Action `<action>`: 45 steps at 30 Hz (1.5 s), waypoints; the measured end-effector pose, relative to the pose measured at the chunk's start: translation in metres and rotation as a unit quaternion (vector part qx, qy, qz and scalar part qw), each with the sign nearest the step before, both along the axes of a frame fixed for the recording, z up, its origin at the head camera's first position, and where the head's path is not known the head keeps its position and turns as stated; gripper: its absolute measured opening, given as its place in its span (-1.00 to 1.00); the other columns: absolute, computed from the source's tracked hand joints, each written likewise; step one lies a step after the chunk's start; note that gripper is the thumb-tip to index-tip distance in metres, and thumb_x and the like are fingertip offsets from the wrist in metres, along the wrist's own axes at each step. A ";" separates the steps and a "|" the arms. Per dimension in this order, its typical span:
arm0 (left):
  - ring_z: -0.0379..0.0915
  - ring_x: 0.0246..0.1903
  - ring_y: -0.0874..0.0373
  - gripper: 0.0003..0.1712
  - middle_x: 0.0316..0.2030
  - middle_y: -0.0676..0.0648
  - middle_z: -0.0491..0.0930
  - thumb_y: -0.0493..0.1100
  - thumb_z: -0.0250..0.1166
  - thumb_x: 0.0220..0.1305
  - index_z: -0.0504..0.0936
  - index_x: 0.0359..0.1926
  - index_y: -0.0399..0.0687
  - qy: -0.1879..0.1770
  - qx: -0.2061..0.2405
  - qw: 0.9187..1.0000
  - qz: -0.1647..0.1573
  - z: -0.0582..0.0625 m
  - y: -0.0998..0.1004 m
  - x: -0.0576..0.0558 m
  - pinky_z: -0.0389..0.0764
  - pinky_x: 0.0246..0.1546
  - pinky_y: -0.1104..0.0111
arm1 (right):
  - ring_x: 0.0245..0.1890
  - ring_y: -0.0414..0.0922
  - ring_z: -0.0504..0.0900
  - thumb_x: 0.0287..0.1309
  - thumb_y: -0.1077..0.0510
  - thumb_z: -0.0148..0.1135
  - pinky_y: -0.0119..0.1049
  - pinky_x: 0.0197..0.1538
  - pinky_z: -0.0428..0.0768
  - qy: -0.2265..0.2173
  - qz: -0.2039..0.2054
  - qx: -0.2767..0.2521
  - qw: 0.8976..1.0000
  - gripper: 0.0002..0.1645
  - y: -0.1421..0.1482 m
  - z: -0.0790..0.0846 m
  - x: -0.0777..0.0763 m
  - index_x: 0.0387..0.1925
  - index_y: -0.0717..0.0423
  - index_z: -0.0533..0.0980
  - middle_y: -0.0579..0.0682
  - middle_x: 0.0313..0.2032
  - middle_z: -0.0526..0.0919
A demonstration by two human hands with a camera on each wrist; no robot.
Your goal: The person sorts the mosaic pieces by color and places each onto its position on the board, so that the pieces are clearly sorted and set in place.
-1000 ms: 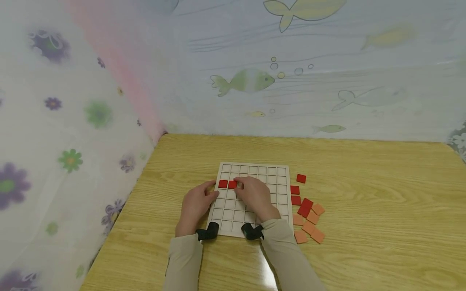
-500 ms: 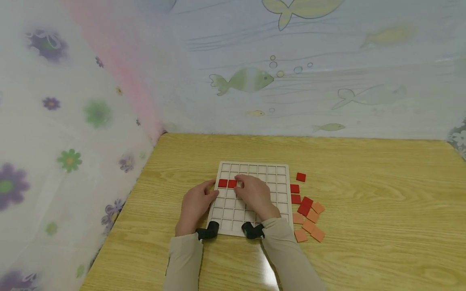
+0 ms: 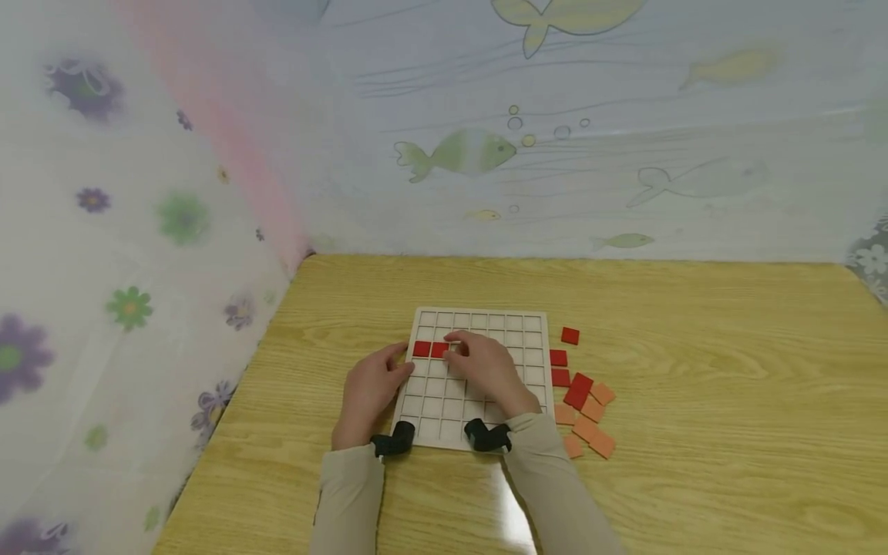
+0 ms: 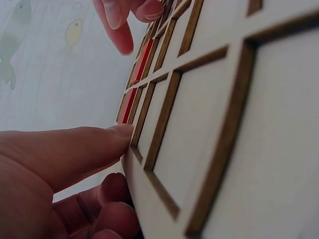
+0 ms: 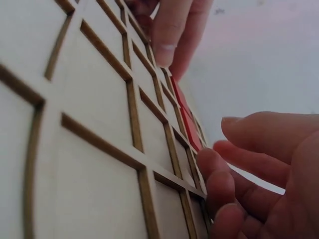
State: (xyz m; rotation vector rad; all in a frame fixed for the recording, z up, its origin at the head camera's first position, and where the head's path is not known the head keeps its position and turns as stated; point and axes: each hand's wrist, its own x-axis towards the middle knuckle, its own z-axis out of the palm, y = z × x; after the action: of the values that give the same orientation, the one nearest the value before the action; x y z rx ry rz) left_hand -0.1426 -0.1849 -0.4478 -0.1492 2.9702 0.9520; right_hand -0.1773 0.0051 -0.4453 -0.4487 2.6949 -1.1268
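Note:
A pale wooden grid board [image 3: 433, 408] lies on the table, its square cells bordered by raised strips. Two red square tiles, the left one [image 3: 422, 348] and the right one [image 3: 439, 350], sit side by side in a row near its far left. At the board's left edge, my left hand [image 3: 369, 389] grips the rim; the left wrist view has the thumb on top and fingers curled against the side. My right hand [image 3: 489, 370] is over the board, fingertips beside the right tile [image 5: 189, 127]. In the right wrist view its thumb is held apart from loosely bent fingers, nothing between them.
Right of the board lie several loose red tiles [image 3: 570, 336] and several orange tiles [image 3: 602, 443], some overlapping. The wood-grain table [image 3: 728, 385] meets a fish-patterned wall covering [image 3: 451, 223] at the back and a flower-patterned one [image 3: 139, 254] at left.
The head view shifts slightly. My right wrist swings a little to the right while its fingertips stay beside the red tile; the left hand and both placed tiles keep their positions on the board.

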 end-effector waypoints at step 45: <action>0.22 -0.68 0.19 -0.55 -0.62 0.08 0.37 0.03 0.22 0.13 0.51 0.07 0.14 -0.012 0.003 1.000 -0.003 0.001 -0.001 -0.001 0.21 -0.64 0.36 | -0.28 0.06 0.53 0.24 -0.16 -0.08 -0.10 -0.26 0.51 -0.084 -0.074 -0.201 0.973 -0.44 0.097 0.025 -0.009 0.15 0.07 0.35 0.16 -0.19 0.53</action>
State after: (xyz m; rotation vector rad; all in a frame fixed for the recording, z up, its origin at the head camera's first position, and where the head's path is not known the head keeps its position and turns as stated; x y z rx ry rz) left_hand -0.1435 -0.1856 -0.4468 -0.1511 2.9439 0.9513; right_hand -0.1868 0.1021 -0.4202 -0.1968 2.3851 -1.6806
